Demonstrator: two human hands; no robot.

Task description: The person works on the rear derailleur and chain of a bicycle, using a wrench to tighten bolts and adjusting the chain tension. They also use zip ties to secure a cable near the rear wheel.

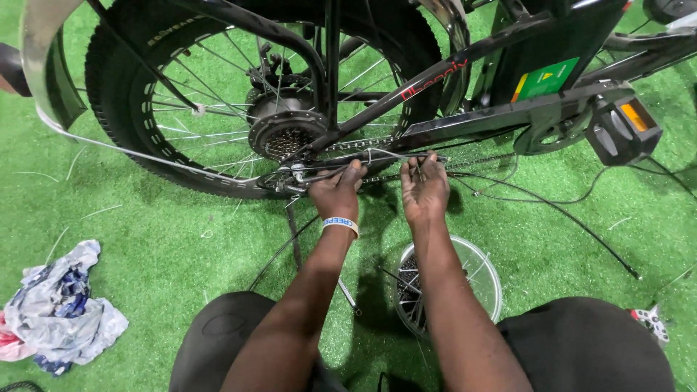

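Both hands point(381, 190) beneath chainstay point(465, 125)

Green turf point(145, 254) underfoot, a crumpled rag point(58, 308) lying lower left, a small round wire basket point(479, 272) sitting near the knees, pedal point(623, 131) jutting out right.

Black bicycle frame point(465, 69), seemingly green turf point(145, 218)

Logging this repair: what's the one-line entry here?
left hand: on cable | right hand: pinching cable | by rear wheel
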